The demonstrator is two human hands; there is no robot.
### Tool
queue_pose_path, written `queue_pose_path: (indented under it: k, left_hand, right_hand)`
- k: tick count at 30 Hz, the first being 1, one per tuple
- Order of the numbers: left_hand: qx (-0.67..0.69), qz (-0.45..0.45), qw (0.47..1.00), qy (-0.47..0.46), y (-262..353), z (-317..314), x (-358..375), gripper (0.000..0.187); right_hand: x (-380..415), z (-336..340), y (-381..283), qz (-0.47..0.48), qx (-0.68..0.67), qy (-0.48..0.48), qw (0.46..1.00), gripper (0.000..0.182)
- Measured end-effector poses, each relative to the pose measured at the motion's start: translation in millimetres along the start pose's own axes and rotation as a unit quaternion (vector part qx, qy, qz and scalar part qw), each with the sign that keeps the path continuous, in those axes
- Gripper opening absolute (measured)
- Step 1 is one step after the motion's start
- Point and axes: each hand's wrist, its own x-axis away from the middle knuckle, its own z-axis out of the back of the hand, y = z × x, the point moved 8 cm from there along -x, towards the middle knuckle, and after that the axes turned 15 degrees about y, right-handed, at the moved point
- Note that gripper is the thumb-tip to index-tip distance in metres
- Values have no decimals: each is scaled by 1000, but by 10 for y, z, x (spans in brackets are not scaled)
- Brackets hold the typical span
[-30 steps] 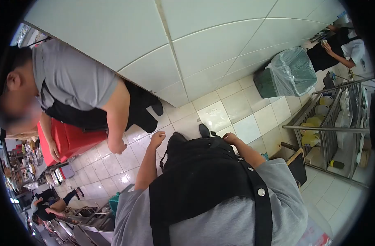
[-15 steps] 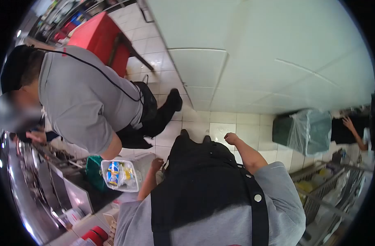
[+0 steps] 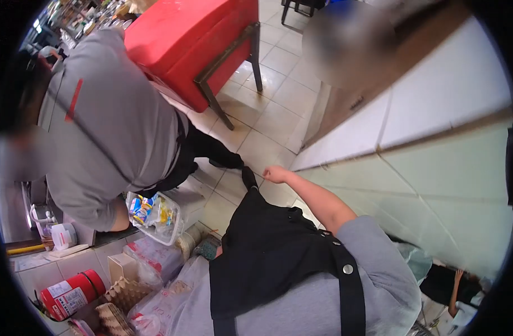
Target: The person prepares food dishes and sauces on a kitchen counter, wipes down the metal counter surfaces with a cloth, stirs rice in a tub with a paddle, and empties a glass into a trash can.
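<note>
My right hand (image 3: 276,174) hangs out in front of my body above the tiled floor, its fingers loosely curled. I see nothing in it. It is nearest to my shoe and the black apron (image 3: 267,246) I wear. My left hand is hidden behind the apron; only a small patch of skin shows at the apron's left edge. To my left a co-worker in a grey shirt (image 3: 110,123) stands beside a white plastic basket (image 3: 177,219) holding yellow and blue packets (image 3: 143,209).
A red insulated box (image 3: 195,39) on a dark metal stand is ahead. A pale wall (image 3: 435,134) runs along my right. Low at left are a red cylinder (image 3: 74,294), egg trays (image 3: 126,294) and plastic bags (image 3: 155,260). Another person's arm (image 3: 455,294) shows at far right.
My view has turned and moved forward past the wall's edge. The red box appears larger and nearer. My right hand has swung forward, and my left hand has gone out of sight.
</note>
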Motion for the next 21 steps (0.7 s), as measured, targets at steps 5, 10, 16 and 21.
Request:
queue_pose_path:
  k: [5,10,16,21]
  left_hand:
    - [15,-50,998,39,505,232,-782,22]
    - [15,-278,940,196,2971,1498,-1622,20]
    - [224,-478,803,277,6755,3059,-1264,20]
    - [80,-545,688,473,8412,3304,-1630,33]
  right_hand:
    - [-1075,576,-57,-34,-39,58,997,31]
    - [-1440,763,403,-90,-15,48,995,30]
    - [-1261,551,1777,-219,-67,65,971,21]
    - [-1322,1252,2407,-376,-113,69,917,20]
